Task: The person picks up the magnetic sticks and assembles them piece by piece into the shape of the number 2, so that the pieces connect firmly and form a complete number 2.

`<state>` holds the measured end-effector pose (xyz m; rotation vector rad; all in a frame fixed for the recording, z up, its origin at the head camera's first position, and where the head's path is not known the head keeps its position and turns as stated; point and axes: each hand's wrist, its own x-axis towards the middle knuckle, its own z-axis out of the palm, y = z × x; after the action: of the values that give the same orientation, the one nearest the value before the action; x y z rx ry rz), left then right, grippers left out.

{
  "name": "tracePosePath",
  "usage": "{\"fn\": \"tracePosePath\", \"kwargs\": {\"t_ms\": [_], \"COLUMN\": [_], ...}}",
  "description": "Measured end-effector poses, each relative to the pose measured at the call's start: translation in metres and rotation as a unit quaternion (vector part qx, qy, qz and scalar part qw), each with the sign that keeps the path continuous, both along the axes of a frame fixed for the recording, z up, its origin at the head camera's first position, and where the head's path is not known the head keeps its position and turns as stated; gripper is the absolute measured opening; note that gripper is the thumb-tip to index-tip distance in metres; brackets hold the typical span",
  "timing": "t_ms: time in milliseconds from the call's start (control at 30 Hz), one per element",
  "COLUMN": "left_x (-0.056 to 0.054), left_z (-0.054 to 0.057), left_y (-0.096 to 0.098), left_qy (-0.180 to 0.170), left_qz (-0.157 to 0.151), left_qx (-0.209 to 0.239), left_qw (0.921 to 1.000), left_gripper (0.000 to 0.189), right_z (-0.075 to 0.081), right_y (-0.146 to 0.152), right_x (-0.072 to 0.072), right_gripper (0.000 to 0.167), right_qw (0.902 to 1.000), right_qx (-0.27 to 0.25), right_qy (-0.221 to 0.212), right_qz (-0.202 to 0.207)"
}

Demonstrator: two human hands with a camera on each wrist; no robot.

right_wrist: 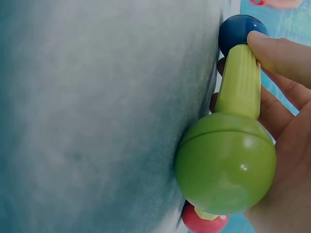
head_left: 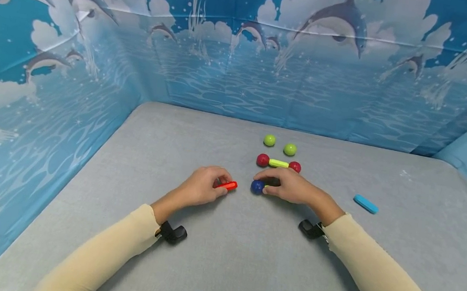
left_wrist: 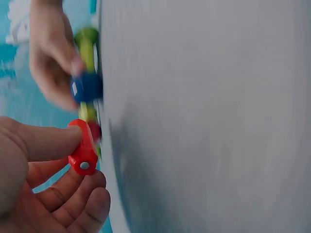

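Note:
In the head view my left hand [head_left: 202,186] pinches a red magnetic rod [head_left: 229,186] just above the grey surface. The left wrist view shows a silvery dot on the end of that rod [left_wrist: 83,150], with thumb and fingers on its sides. Across a short gap, my right hand [head_left: 294,187] holds a joined piece: a blue ball [head_left: 257,187], a yellow-green rod [right_wrist: 238,82] and a green ball [right_wrist: 225,165]. In the right wrist view the thumb lies against the blue ball, while the other fingers go partly hidden behind the rod.
Beyond my right hand lies a yellow rod [head_left: 278,163] joining two red balls [head_left: 263,160]. Farther back sit two loose green balls, one at the left [head_left: 269,140] and one at the right [head_left: 290,149]. A blue rod [head_left: 365,204] lies to the right. Dolphin-print curtains [head_left: 232,78] border the table.

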<state>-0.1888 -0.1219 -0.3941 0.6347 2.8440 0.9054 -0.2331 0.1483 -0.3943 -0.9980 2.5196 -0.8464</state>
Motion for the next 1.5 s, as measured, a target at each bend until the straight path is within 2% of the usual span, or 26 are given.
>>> {"fn": "tracePosePath", "kwargs": {"t_ms": [67, 167, 367, 667, 933, 1067, 1233, 1400, 1500], "left_x": [0.009, 0.02, 0.026, 0.028, 0.03, 0.031, 0.033, 0.035, 0.035], "left_z": [0.002, 0.002, -0.003, -0.008, -0.014, -0.015, -0.015, -0.017, -0.018], "left_y": [0.007, 0.016, 0.036, 0.054, 0.064, 0.069, 0.074, 0.078, 0.08], "left_qy": [-0.015, -0.042, -0.085, -0.073, -0.078, -0.099, -0.134, -0.15, -0.157], "left_qz": [-0.001, 0.013, 0.058, 0.129, 0.167, 0.181, 0.194, 0.206, 0.211], "left_qx": [0.023, 0.063, 0.108, 0.103, 0.142, 0.17, 0.221, 0.263, 0.274], "left_qw": [0.9996, 0.997, 0.9888, 0.9835, 0.9726, 0.9636, 0.9462, 0.9307, 0.9251], "left_gripper": [0.016, 0.015, 0.014, 0.012, 0.012, 0.013, 0.014, 0.012, 0.012], "right_z": [0.0, -0.001, 0.0, -0.001, -0.004, -0.004, -0.004, -0.006, -0.007], "right_y": [-0.001, -0.001, -0.002, -0.002, -0.002, -0.001, 0.001, 0.001, 0.001], "right_x": [0.0, 0.0, -0.001, -0.004, -0.007, -0.007, -0.008, -0.008, -0.008], "right_gripper": [0.036, 0.036, 0.035, 0.034, 0.031, 0.031, 0.03, 0.029, 0.029], "right_qw": [1.0, 1.0, 1.0, 0.9999, 0.9999, 0.9998, 0.9998, 0.9996, 0.9995], "right_qx": [0.0, 0.0, -0.004, -0.009, -0.012, -0.016, -0.018, -0.023, -0.024], "right_qy": [0.0, 0.002, 0.0, 0.004, 0.006, 0.007, 0.01, 0.019, 0.021], "right_qz": [-0.001, -0.004, -0.007, 0.002, 0.001, 0.003, 0.005, 0.004, 0.0]}}
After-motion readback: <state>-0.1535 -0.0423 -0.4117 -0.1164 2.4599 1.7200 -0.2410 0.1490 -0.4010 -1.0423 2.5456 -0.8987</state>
